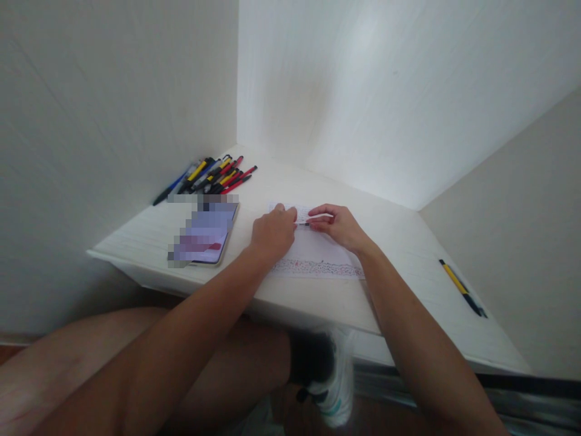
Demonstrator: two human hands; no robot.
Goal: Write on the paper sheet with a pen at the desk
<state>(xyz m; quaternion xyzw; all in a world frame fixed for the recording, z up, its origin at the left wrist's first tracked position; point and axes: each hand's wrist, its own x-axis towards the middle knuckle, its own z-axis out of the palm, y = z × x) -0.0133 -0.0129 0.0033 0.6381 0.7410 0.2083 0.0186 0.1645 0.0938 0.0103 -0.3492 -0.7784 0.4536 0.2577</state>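
Little stick: a thin white stick (301,224) with a dark end is between the two hands, just above the paper.
Left hand: this grip (275,230) is folded in and seems to pinch the stick's white end.
Right hand: the fingers of this grip (338,227) are bent and a bit apart at the dark end; I can't tell if they pinch it.
Good way: I think it is best to hold the stick softly, keep both ends in one straight line, and stay low over the paper so a drop won't roll far.
Paper: the white sheet (320,248) lies under the hands, with tiny red and dark marks along its near edge. It might slide if bumped.
Phone: it (211,233) lies on the tabletop (290,309) near the left arm, so that elbow should be careful.
Pens: a messy pile (218,175) sits behind the phone.
Yellow pen: one yellow and black pen (460,287) lies far right, past the right arm.
Walls: white walls (318,72) close in the tabletop.
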